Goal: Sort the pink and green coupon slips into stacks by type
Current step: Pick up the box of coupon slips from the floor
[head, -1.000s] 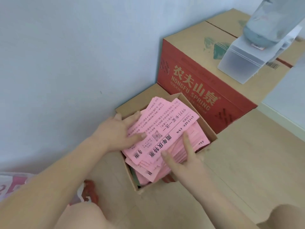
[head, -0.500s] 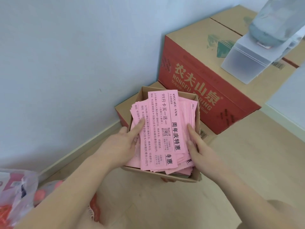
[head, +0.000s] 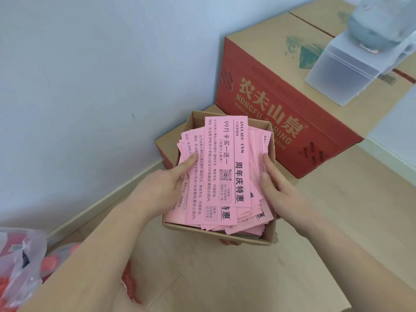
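Hands sit on either side of one pile, as I read it from the head camera: the left hand (head: 162, 188) rests at the pile's left edge with its forefinger stretched flat across the top sheets, and I cannot tell how its other fingers lie, since they are hidden behind the hand. The right hand (head: 279, 190) is spread, with straight fingers laid against the right edge of the pile and the thumb tip touching the paper beside them. Between them lie the pink coupon slips (head: 225, 167), a loose, fanned heap with black print, the top slip lying lengthwise from near to far. The heap fills a small open cardboard box (head: 216, 236), and the slips overhang its near rim. Just behind that box on the left I see the corner of a brown carton (head: 167, 143). Touching it on the far right stands a large red water carton (head: 281, 113), and on its lid rests a frosted plastic container (head: 342, 70) with a blurred bottle (head: 378, 21) over it. A pale wall (head: 90, 75) runs along the left, a light wooden floor (head: 337, 221) spreads to the right, and a clear plastic bag (head: 20, 255) with red contents lies at the near left.
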The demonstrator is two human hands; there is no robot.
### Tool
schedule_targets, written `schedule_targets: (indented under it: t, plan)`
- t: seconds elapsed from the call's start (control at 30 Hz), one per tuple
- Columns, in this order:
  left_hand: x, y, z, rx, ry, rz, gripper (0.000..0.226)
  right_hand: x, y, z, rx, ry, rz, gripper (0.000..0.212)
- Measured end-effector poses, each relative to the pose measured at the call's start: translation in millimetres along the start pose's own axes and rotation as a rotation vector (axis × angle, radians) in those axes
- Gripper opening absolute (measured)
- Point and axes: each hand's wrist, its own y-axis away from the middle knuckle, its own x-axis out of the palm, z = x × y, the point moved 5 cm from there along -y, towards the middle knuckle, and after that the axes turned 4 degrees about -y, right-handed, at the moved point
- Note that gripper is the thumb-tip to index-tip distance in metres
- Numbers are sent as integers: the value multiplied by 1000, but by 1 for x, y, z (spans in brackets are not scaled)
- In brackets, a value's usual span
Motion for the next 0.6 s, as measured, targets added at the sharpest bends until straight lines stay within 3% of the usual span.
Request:
schedule_targets:
  t: [0.23,0.5,0.6]
  plan:
    - [-4,0,1,-3,10,11,71,5,-8,3,-46,336,-62,53]
    - [0,3,2,-21,32,-44,66,-2,-2,0,-63,114,-83,56]
    - [2,7,-2,-49,266,-4,56,-3,-2,1,-87,85,-134,57]
